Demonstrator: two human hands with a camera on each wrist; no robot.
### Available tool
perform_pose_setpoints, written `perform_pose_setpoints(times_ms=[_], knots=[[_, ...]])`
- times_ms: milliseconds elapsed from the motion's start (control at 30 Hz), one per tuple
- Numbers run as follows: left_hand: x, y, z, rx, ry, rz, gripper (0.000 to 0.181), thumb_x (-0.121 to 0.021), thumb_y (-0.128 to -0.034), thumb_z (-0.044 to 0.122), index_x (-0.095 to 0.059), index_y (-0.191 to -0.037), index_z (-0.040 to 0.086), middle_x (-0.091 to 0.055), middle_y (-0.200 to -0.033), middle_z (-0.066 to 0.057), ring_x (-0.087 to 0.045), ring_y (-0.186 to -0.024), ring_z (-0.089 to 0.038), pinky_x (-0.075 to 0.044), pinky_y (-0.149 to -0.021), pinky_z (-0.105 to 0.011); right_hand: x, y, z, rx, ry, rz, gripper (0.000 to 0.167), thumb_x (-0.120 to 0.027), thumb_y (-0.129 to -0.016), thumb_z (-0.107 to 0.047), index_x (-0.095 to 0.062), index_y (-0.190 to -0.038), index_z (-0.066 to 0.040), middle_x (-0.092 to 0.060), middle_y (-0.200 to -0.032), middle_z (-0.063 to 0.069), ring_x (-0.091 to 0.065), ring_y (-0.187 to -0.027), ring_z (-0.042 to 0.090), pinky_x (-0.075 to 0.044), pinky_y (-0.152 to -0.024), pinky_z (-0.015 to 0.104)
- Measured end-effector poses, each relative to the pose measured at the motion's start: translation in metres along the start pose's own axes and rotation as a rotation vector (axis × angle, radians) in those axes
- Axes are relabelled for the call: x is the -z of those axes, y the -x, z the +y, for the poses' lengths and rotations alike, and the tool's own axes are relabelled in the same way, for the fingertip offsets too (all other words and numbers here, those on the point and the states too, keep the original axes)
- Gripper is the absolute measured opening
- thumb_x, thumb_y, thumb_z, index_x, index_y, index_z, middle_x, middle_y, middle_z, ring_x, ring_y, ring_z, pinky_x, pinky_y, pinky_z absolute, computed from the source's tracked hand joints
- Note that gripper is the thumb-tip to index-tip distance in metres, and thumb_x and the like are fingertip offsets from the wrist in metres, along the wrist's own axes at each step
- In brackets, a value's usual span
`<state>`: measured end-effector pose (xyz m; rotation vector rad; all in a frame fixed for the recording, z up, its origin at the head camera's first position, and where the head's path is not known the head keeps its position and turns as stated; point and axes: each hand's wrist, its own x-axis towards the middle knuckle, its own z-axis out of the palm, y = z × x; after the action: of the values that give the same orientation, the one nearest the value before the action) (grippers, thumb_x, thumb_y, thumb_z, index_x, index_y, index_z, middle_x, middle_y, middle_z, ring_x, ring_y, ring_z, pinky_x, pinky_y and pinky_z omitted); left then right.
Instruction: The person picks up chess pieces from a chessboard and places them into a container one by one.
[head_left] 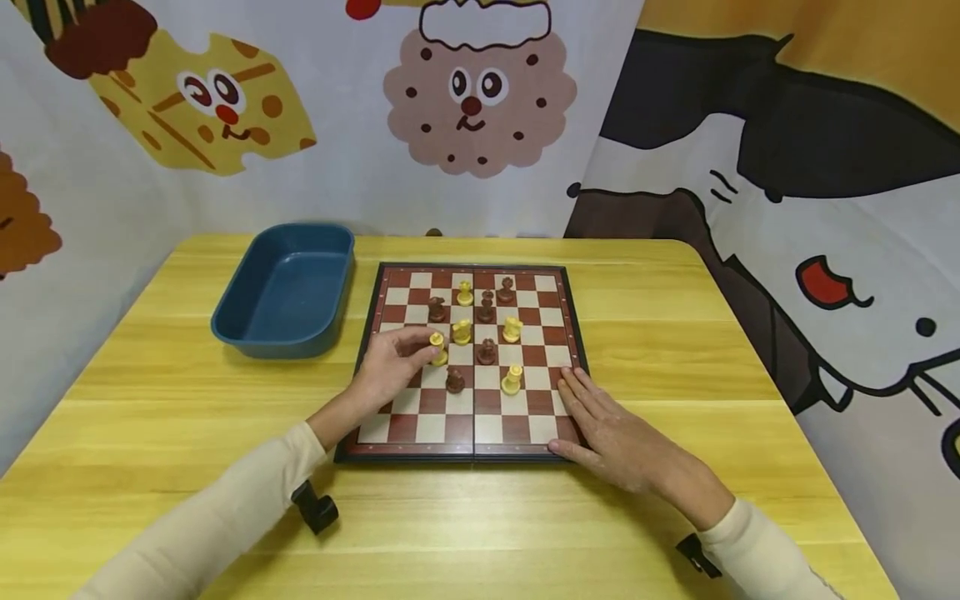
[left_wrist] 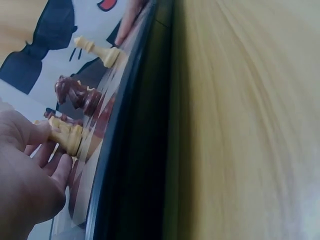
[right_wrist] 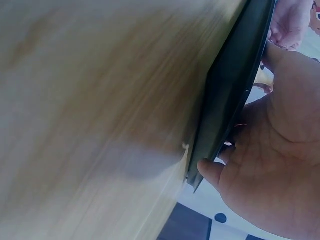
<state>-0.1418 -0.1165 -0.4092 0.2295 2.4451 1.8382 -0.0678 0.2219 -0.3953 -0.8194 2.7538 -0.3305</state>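
Right now the left hand [head_left: 390, 365] pinches a yellow piece [head_left: 437, 348] between thumb and fingertips, the fingers bent; the piece is upright at the left part of the board [head_left: 405, 429], though whether its base touches the square I cannot tell; just right of those fingertips and a little farther off is a yellow knight [head_left: 461, 332], beyond them a dark knight [head_left: 437, 309], and to their right on the near side another dark piece [head_left: 454, 381]; farther right stands a dark knight-like piece [head_left: 487, 351].

The right hand [head_left: 618, 437] grasps nothing; its fingers lie straight, tips on the board's right edge, thumb spread apart toward the near edge; left of its fingertips stands a yellow rook-like piece [head_left: 512, 380], and beyond that a yellow knight-like piece [head_left: 512, 329]; well to the left and beyond the left hand is a blue tub [head_left: 277, 346]; under everything spreads the table [head_left: 465, 533].
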Motion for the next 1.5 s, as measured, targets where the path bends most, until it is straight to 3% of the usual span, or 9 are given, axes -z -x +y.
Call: perform_pose_setpoints(times_ms=[300,600,700,767,833,900,1133,1267,1500], knots=[[0.006,-0.001,-0.002,0.074,0.037,-0.035,0.034,-0.071,-0.0986,0.018,-0.070,-0.130,0.004,-0.066,-0.132,-0.009,-0.050,-0.134,-0.026,-0.044,-0.108,-0.045,0.000,0.000,0.000,-0.006,-0.011,0.007,0.088,-0.040,-0.104,-0.062,-0.016,-0.161,0.002,-0.007,-0.168,0.016,-0.003,-0.154,0.033,-0.020,-0.120,0.051],[0.009,0.002,-0.003,0.063,0.078,-0.071,0.033,-0.068,-0.1004,0.015,-0.068,-0.131,0.001,-0.066,-0.131,-0.011,-0.049,-0.135,-0.025,-0.044,-0.108,-0.042,-0.002,0.000,-0.001,-0.020,-0.030,-0.003,0.089,-0.039,-0.104,-0.063,-0.015,-0.161,0.001,-0.006,-0.168,0.016,-0.001,-0.154,0.033,-0.022,-0.119,0.052],[0.011,0.002,0.001,0.059,0.082,-0.048,0.035,-0.068,-0.1004,0.014,-0.067,-0.132,0.000,-0.064,-0.134,-0.012,-0.054,-0.129,-0.020,-0.050,-0.100,-0.032,-0.002,0.000,-0.001,-0.019,-0.031,-0.006,0.089,-0.039,-0.104,-0.063,-0.014,-0.161,0.001,-0.005,-0.168,0.016,-0.001,-0.154,0.033,-0.022,-0.119,0.051],[0.013,0.001,0.006,0.045,0.125,-0.026,0.036,-0.068,-0.1005,0.012,-0.065,-0.133,-0.002,-0.065,-0.133,-0.013,-0.064,-0.111,-0.014,-0.054,-0.086,-0.022,-0.001,0.000,-0.002,-0.019,-0.028,-0.004,0.089,-0.039,-0.104,-0.063,-0.014,-0.161,0.000,-0.004,-0.168,0.016,-0.001,-0.154,0.033,-0.022,-0.119,0.051],[0.015,0.000,0.011,0.031,0.184,-0.013,0.036,-0.067,-0.1006,0.009,-0.064,-0.134,-0.004,-0.067,-0.129,-0.012,-0.065,-0.088,-0.006,-0.049,-0.063,-0.013,-0.001,0.000,-0.002,-0.020,-0.026,-0.004,0.089,-0.039,-0.104,-0.063,-0.014,-0.161,0.001,-0.005,-0.168,0.016,-0.001,-0.154,0.033,-0.022,-0.119,0.051],[0.019,-0.001,0.015,0.009,0.241,-0.008,0.037,-0.066,-0.1007,0.007,-0.061,-0.135,-0.006,-0.068,-0.125,-0.013,-0.065,-0.082,-0.003,-0.042,-0.056,-0.014,-0.001,0.000,-0.002,-0.023,-0.026,-0.007,0.089,-0.039,-0.104,-0.063,-0.014,-0.162,0.000,-0.005,-0.168,0.016,-0.001,-0.154,0.033,-0.022,-0.119,0.051],[0.034,0.000,0.019,-0.008,0.189,0.053,0.035,-0.064,-0.1015,0.005,-0.062,-0.134,-0.007,-0.068,-0.125,-0.018,-0.067,-0.110,-0.018,-0.055,-0.093,-0.030,-0.002,0.000,-0.001,-0.019,-0.019,-0.001,0.089,-0.039,-0.104,-0.062,-0.013,-0.162,0.001,-0.004,-0.169,0.015,0.000,-0.154,0.033,-0.019,-0.120,0.051],[0.042,0.002,0.021,-0.007,0.164,0.105,0.035,-0.063,-0.1017,0.003,-0.061,-0.135,-0.008,-0.068,-0.123,-0.019,-0.066,-0.115,-0.025,-0.054,-0.095,-0.034,-0.004,-0.001,-0.001,-0.021,0.000,0.004,0.090,-0.039,-0.104,-0.064,-0.013,-0.162,0.000,-0.005,-0.169,0.015,-0.001,-0.154,0.032,-0.019,-0.120,0.050],[0.054,0.005,0.022,-0.013,0.154,0.139,0.035,-0.063,-0.1022,0.006,-0.062,-0.135,-0.006,-0.068,-0.124,-0.020,-0.067,-0.108,-0.015,-0.056,-0.090,-0.029,-0.003,-0.001,0.001,-0.044,0.007,-0.027,0.092,-0.036,-0.102,-0.068,-0.011,-0.163,-0.003,-0.002,-0.169,0.012,0.002,-0.154,0.029,-0.019,-0.120,0.049]])
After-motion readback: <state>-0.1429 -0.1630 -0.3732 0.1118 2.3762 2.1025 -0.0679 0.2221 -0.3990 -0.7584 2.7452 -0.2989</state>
